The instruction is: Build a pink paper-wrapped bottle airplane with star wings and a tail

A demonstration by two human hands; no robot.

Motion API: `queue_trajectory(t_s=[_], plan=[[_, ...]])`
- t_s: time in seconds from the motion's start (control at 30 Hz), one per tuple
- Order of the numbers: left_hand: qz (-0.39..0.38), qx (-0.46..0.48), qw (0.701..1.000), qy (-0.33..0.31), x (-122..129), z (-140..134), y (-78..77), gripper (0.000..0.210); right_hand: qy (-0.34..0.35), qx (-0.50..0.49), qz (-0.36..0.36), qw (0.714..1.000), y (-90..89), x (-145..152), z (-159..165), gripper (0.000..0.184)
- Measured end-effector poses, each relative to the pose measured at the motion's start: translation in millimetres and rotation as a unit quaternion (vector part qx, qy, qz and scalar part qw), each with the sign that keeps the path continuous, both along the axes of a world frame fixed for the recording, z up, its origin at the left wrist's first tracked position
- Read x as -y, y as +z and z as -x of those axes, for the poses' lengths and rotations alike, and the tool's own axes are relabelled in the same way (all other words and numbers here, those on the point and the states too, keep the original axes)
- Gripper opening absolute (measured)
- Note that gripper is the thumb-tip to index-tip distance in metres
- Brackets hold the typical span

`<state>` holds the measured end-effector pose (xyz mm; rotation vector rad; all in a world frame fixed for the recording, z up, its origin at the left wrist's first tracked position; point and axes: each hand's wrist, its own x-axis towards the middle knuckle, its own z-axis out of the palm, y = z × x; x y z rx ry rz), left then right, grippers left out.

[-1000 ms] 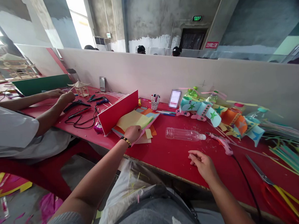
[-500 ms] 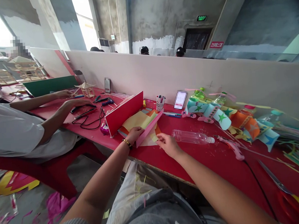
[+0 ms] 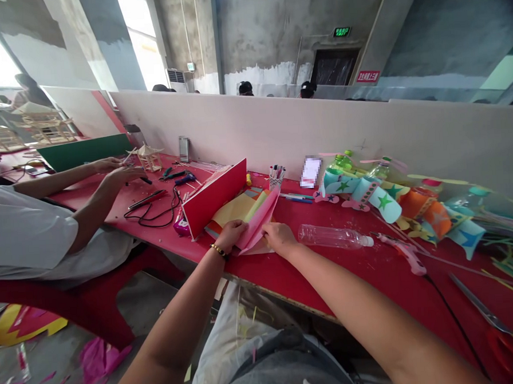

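A sheet of pink paper [image 3: 261,223] stands tilted and partly folded between my hands, above the red table. My left hand [image 3: 232,235] is closed on its near left side. On the right edge of the same sheet, my right hand [image 3: 279,236] is closed, its fingertips partly hidden. Behind and under the pink sheet lies yellow paper [image 3: 233,209], with orange and grey-blue sheets showing around it. To the right of my right hand, a clear plastic bottle [image 3: 327,236] with a white cap lies on its side.
A red board [image 3: 216,197] stands left of the papers; beyond it a co-worker's hands [image 3: 124,171] work beside a small wooden pavilion [image 3: 149,156]. Rightward are a pink glue gun [image 3: 403,252], scissors [image 3: 481,303] and decorated bottle models [image 3: 383,199]. A pen cup [image 3: 276,176] and phone [image 3: 310,172] stand behind.
My right hand has moved in to the pink paper and closed on its edge. The sheet now leans and opens more toward me. The co-worker's nearer hand has risen.
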<state>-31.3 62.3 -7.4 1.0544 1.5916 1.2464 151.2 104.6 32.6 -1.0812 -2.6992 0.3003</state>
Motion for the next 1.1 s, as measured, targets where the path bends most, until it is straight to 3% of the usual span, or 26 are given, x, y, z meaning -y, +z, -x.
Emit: queue_trajectory(t_s=[0.2,0.4,0.53,0.67,0.83,0.97,1.1], plan=[[-0.079,0.028,0.994,0.076,-1.8,2.3,-6.0,0.025,-0.002,-0.010,-0.050,0.999,3.8,0.5,-15.2,0.021],[-0.182,0.000,0.973,0.145,-1.5,4.9,-4.0,0.025,-0.049,-0.091,-0.120,0.987,31.3,-17.1,-33.3,0.015],[-0.228,-0.042,0.958,0.169,-0.7,8.3,-4.9,0.029,-0.058,-0.155,-0.164,0.972,47.1,-16.6,-63.0,0.017],[-0.248,-0.108,0.947,0.174,2.4,8.0,-1.5,0.029,-0.065,-0.222,-0.212,0.949,48.5,7.9,-111.7,0.021],[-0.258,-0.245,0.928,0.114,5.1,-8.9,20.9,0.026,-0.097,-0.282,-0.268,0.916,32.5,69.1,-184.0,0.015],[-0.242,-0.375,0.895,-0.004,1.5,-39.7,41.3,0.025,-0.139,-0.288,-0.289,0.902,9.1,122.0,-237.0,0.011],[-0.198,-0.477,0.847,-0.127,2.4,-74.7,51.4,0.023,-0.215,-0.259,-0.301,0.892,-18.2,164.4,-287.8,0.013]])
